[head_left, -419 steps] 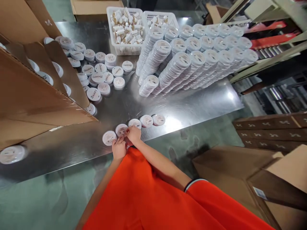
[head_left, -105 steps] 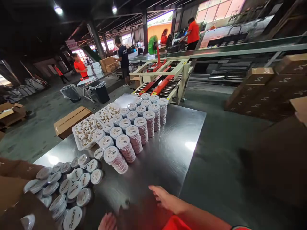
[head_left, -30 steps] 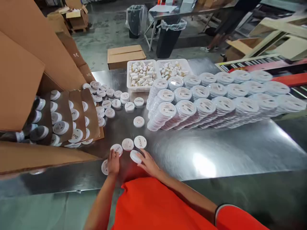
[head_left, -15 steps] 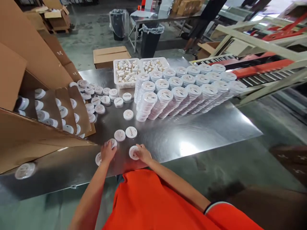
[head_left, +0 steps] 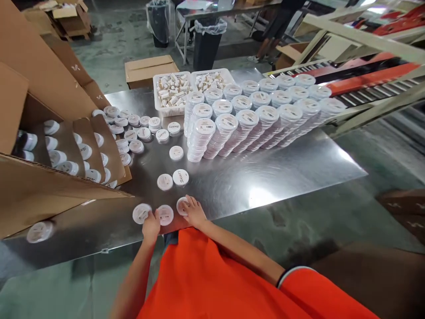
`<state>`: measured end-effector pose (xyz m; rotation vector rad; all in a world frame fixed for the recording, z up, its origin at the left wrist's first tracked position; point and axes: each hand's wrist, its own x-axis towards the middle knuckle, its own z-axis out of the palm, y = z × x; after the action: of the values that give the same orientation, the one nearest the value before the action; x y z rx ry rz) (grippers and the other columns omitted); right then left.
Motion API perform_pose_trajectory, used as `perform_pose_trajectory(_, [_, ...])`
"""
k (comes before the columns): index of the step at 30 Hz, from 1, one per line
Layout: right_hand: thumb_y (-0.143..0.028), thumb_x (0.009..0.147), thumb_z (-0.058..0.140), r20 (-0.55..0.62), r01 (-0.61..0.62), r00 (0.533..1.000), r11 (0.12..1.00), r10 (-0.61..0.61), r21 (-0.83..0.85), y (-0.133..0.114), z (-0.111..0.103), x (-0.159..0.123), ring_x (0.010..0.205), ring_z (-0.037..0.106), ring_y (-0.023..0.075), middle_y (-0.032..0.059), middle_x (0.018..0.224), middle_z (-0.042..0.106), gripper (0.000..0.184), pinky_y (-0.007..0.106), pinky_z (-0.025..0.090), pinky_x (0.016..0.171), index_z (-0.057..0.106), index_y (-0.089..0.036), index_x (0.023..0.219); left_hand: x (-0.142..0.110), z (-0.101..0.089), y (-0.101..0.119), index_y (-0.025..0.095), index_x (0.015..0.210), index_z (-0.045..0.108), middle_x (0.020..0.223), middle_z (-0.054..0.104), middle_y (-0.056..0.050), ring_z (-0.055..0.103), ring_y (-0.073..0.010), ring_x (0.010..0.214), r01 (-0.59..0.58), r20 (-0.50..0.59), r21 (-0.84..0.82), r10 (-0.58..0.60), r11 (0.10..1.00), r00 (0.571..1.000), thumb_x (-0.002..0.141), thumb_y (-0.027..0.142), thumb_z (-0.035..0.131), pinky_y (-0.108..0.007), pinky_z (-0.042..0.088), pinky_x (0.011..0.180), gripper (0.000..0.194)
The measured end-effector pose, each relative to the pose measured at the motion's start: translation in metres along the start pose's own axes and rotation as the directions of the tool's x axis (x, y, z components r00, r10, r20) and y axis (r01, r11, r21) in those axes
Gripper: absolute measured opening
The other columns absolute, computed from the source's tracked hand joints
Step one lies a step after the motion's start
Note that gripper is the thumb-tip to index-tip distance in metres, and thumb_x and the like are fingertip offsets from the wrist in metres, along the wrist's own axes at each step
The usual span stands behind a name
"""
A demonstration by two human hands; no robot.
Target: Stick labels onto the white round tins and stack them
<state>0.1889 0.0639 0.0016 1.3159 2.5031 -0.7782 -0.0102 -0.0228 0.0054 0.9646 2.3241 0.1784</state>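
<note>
I stand at a steel table [head_left: 282, 177] in an orange shirt. At its near edge lie three round white tins in a row: one [head_left: 141, 213] at the left, one [head_left: 165, 214] in the middle, one [head_left: 181, 205] at the right. My left hand [head_left: 151, 224] rests between the left and middle tins, fingers touching them. On the right tin lies my right hand [head_left: 194, 212], its fingers spread. Two more tins [head_left: 165, 181] [head_left: 180, 177] lie just beyond, and a single one [head_left: 176, 152] farther back.
Leaning stacks of white tins [head_left: 252, 122] fill the table's far right. Two white baskets [head_left: 171, 93] of small tubes stand behind them. An open cardboard box [head_left: 49, 146] with dividers and tins is at the left, loose tins [head_left: 133, 128] beside it. Bins and a conveyor stand beyond.
The tin that my left hand covered half a second ago now lies in the near row. Both hands have drawn back toward the table's edge.
</note>
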Motion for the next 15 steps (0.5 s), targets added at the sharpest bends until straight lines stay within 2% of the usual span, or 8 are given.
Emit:
perform_pose_trajectory(2, [-0.023,0.086,0.065,0.0,0.037,0.999,0.999,-0.037,-0.004,-0.002,0.0,-0.001,0.152,0.027,0.0374,0.0149,0.167,0.03,0.062,0.053,0.034,0.117,0.049,-0.021,0.146,-0.009,-0.006,-0.003,0.006,0.131,0.055,0.109,0.071,-0.025,0.071,-0.0368,0.098,-0.034,-0.01,0.147,0.036,0.989,0.999,0.1,0.043,0.033,-0.052,0.057,0.084,0.053])
perform_pose_trajectory(4, [-0.022,0.085,0.066,-0.004,0.069,0.998,0.998,-0.069,-0.006,-0.004,-0.001,-0.002,0.151,0.029,0.0367,0.0146,0.165,0.033,0.061,0.051,0.035,0.117,0.051,-0.021,0.144,-0.016,-0.008,-0.006,0.011,0.143,0.048,0.139,0.059,-0.025,0.062,-0.0383,0.121,-0.249,0.029,0.296,0.252,0.922,0.967,0.095,0.031,0.048,-0.05,0.055,0.094,0.052])
perform_pose_trajectory(6, [-0.022,0.084,0.068,-0.009,0.084,0.996,0.996,-0.084,-0.012,-0.006,-0.002,-0.002,0.148,0.033,0.0362,0.0137,0.162,0.038,0.06,0.049,0.037,0.115,0.053,-0.023,0.142,-0.018,-0.005,-0.008,0.021,0.149,0.045,0.159,0.044,-0.014,0.045,-0.0351,0.142,-0.493,0.14,0.35,0.477,0.796,0.868,0.084,0.011,0.058,-0.045,0.049,0.109,0.066])
perform_pose_trajectory(7, [-0.023,0.083,0.07,-0.009,0.086,0.996,0.996,-0.086,-0.018,-0.008,-0.001,-0.002,0.146,0.035,0.0363,0.0139,0.161,0.04,0.06,0.048,0.038,0.114,0.054,-0.023,0.141,-0.018,-0.002,-0.008,0.025,0.148,0.048,0.161,0.043,-0.009,0.04,-0.0328,0.147,-0.559,0.182,0.354,0.531,0.75,0.827,0.08,0.005,0.059,-0.044,0.045,0.113,0.071])
perform_pose_trajectory(8, [-0.024,0.082,0.071,-0.008,0.084,0.996,0.996,-0.084,-0.026,-0.011,-0.001,-0.002,0.144,0.038,0.0366,0.0146,0.159,0.042,0.059,0.048,0.04,0.112,0.055,-0.022,0.14,-0.017,0.001,-0.007,0.028,0.145,0.051,0.159,0.046,-0.006,0.039,-0.0313,0.147,-0.578,0.197,0.364,0.546,0.73,0.814,0.079,0.002,0.059,-0.044,0.044,0.115,0.071])
perform_pose_trajectory(12, [-0.033,0.081,0.075,-0.001,0.029,1.0,0.999,-0.029,-0.038,-0.019,-0.001,0.001,0.141,0.04,0.0384,0.0172,0.158,0.042,0.069,0.048,0.041,0.11,0.051,-0.022,0.145,-0.018,0.009,0.003,0.028,0.14,0.058,0.152,0.053,-0.008,0.049,-0.0337,0.137,-0.47,0.114,0.414,0.469,0.779,0.876,0.082,0.011,0.064,-0.047,0.05,0.109,0.061])
perform_pose_trajectory(15, [-0.043,0.081,0.074,-0.032,-0.03,0.999,1.0,0.03,0.003,-0.015,-0.015,0.011,0.144,0.036,0.0399,0.0186,0.162,0.036,0.082,0.051,0.04,0.111,0.042,-0.022,0.153,-0.02,0.005,0.004,0.024,0.142,0.056,0.154,0.051,-0.012,0.049,-0.0345,0.137,-0.451,0.088,0.385,0.454,0.805,0.887,0.085,0.021,0.065,-0.048,0.048,0.11,0.058])
